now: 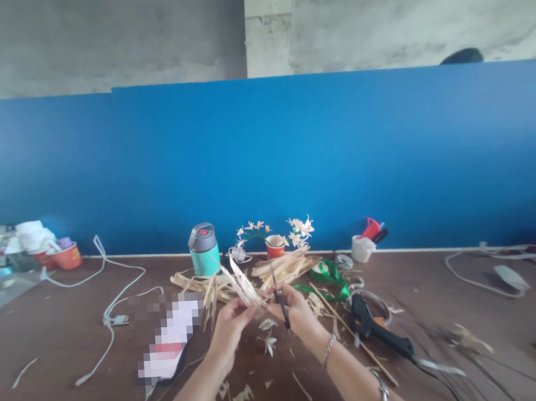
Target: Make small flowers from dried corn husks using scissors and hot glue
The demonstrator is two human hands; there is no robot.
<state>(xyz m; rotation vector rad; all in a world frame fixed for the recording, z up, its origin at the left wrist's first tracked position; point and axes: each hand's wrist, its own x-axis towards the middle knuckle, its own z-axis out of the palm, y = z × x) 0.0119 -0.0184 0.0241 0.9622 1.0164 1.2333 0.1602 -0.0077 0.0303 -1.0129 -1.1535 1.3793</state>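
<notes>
Pale dried husk strips [245, 286] stand up fanned between my two hands. My left hand [232, 323] is closed, pinching their lower end. My right hand [295, 311] is closed beside it, with black-handled scissors [281, 305] held in its fingers, blades pointing up; its fingertips also touch the edge of the strips. Below the hands a small white husk flower [269, 344] lies on the table. Behind them, more dried husks [288, 266] are heaped in front of a red cup [275, 246] with white flowers [302, 225] on green stems.
A teal flask [204, 253] stands behind at the left, near a blurred phone [172, 342]. To the right lie green ribbon [331, 278], a thin stick [358, 337] and a black glue gun [380, 330]. White cables [108, 307] cross the brown table [75, 321]. A blue partition [265, 152] rises behind.
</notes>
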